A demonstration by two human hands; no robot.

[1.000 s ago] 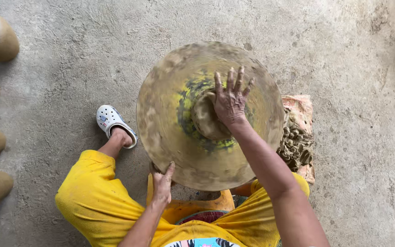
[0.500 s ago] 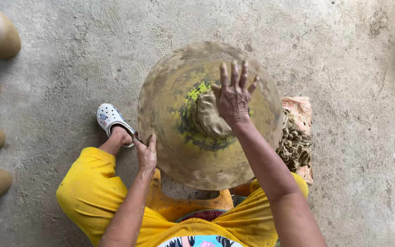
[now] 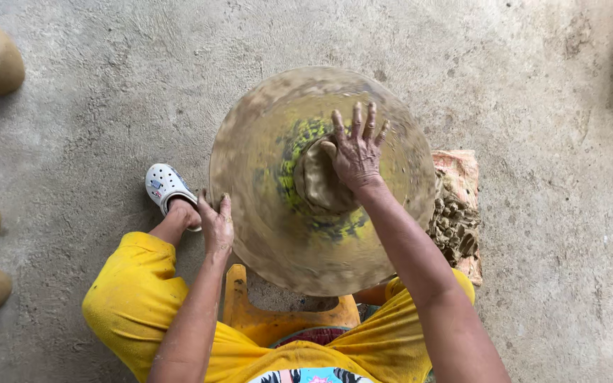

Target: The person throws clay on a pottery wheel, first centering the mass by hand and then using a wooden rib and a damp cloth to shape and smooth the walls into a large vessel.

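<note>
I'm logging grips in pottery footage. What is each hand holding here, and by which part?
Neither grips anything. The right hand lies flat on the side of the clay lump; the left hand touches the wheel at its left rim.

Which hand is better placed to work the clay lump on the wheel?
Right. The right hand already rests on the clay lump at the wheel's centre, fingers spread. The left hand is at the wheel's near rim, away from the clay.

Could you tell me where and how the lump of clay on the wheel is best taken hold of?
Probably cup the clay lump around its rounded sides from above, as the right hand does; it sits centred on the blurred wheel disc.
</note>
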